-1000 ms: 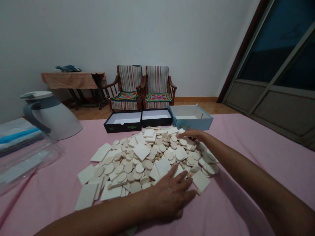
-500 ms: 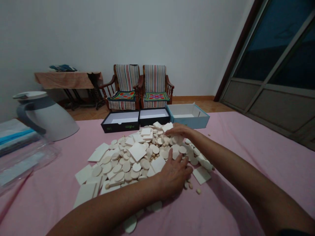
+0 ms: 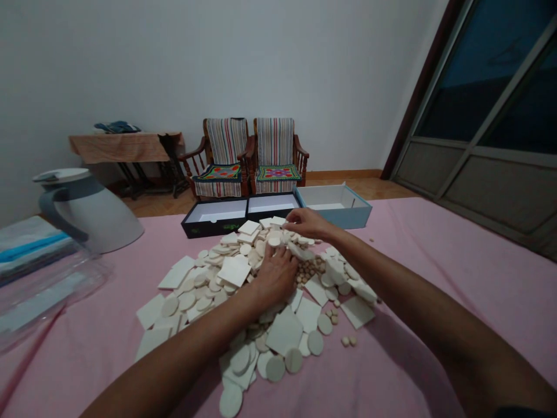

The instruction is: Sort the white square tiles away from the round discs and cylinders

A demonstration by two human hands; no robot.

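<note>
A heap of pale wooden pieces, mostly round discs (image 3: 275, 368) and square tiles (image 3: 285, 331), lies spread in front of me. My left hand (image 3: 278, 273) rests on the upper middle of the heap, its fingers apart and pressed among the discs. At the far edge of the heap my right hand (image 3: 308, 225) hovers with loosely bent fingers beside some tiles (image 3: 278, 221). Neither hand appears to grip a piece. Between the hands a few pieces are blurred by motion. Small wooden beads or cubes (image 3: 308, 271) show to the right of my left hand.
Two black open boxes (image 3: 214, 227) and a light blue open box (image 3: 346, 216) stand behind the heap. A grey-white jug (image 3: 102, 217) and clear plastic packaging (image 3: 52, 299) are at left on the pink cloth (image 3: 418, 244). Two wooden chairs (image 3: 226, 145) stand beyond.
My left hand has moved forward and left into the heap, uncovering tiles, discs and small pieces nearer me. My right hand has shifted slightly left and away. Pieces between them have shifted.
</note>
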